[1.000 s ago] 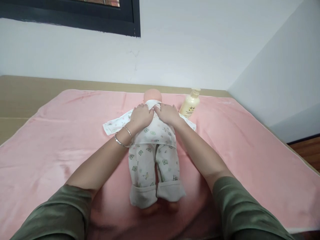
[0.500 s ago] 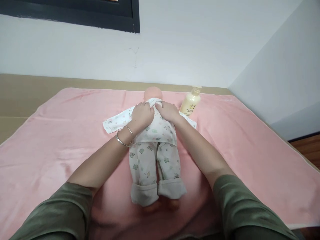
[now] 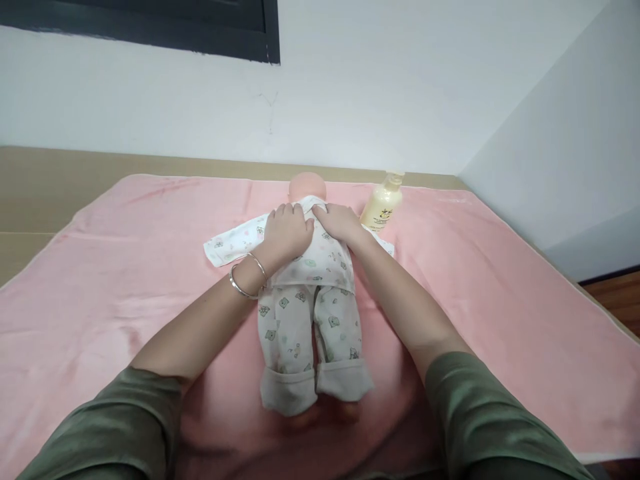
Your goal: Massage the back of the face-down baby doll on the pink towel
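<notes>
The left hand (image 3: 287,232) and right hand (image 3: 340,223) lie on the bald toy doll (image 3: 313,268) in white printed fabric, its head (image 3: 307,187) just beyond them. I can't tell whether either pinches cloth.

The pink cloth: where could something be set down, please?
Pink cloth is bare left of the left forearm and patterned sleeve, and right of the bottle and right forearm. The middle is crowded, left hand and right hand on the doll.
</notes>
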`<state>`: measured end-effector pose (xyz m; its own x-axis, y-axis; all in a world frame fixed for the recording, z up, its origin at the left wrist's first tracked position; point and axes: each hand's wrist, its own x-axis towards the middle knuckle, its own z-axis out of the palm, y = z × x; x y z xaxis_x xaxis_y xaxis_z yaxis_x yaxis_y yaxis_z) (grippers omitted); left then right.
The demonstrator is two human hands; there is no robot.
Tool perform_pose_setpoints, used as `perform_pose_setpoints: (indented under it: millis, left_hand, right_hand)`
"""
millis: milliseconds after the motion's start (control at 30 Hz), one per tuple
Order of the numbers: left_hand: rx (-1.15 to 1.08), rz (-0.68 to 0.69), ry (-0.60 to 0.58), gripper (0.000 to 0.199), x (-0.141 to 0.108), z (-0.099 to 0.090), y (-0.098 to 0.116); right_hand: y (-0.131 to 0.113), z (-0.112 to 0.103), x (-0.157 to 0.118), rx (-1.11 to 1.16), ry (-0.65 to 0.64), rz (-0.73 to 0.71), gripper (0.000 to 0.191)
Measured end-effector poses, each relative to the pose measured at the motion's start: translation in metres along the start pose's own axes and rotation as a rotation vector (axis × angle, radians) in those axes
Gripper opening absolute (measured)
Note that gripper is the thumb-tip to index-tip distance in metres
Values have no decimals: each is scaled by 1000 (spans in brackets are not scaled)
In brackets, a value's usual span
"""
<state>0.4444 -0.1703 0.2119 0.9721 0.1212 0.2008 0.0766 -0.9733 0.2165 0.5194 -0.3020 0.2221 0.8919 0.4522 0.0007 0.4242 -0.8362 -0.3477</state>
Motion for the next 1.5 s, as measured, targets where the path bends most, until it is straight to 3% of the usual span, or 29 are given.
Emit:
perform_pose_setpoints:
  millis: [100, 233, 333, 533, 633, 800, 967, 1100, 1233, 1500]
  left_hand:
    - [-21, 7, 0, 48, 0, 2, 1]
    - [-210, -98, -65, 58, 16, 6, -18]
    - [-278, -163, -51, 61, 21, 7, -25]
    - [-48, -103, 20, 51, -1, 0, 2]
    - [-40, -80, 43, 47, -4, -1, 6]
    - [-252, -181, -69, 52, 13, 2, -16]
    - [-264, -234, -8, 50, 20, 11, -27]
    - [-246, -229, 30, 54, 19, 16, -24]
    - [-228, -231, 41, 53, 20, 17, -22]
    - [-212, -229, 30, 52, 21, 18, -23]
  right_hand:
    - [1, 1, -2, -88, -15, -43, 64]
    - [-20, 4, -19, -262, 73, -135, 56]
    - [-26, 2, -22, -229, 85, -157, 50]
    - [8, 0, 3, 63, -22, -22, 68]
    - [16, 1, 9, 73, -11, -14, 72]
    - [-14, 5, -10, -144, 63, -40, 61]
    - [-40, 17, -30, -288, 216, -125, 48]
    - [-23, 17, -16, -120, 176, -88, 47]
    - [-2, 13, 3, 8, 106, 39, 60]
    - [-4, 13, 2, -14, 97, 48, 63]
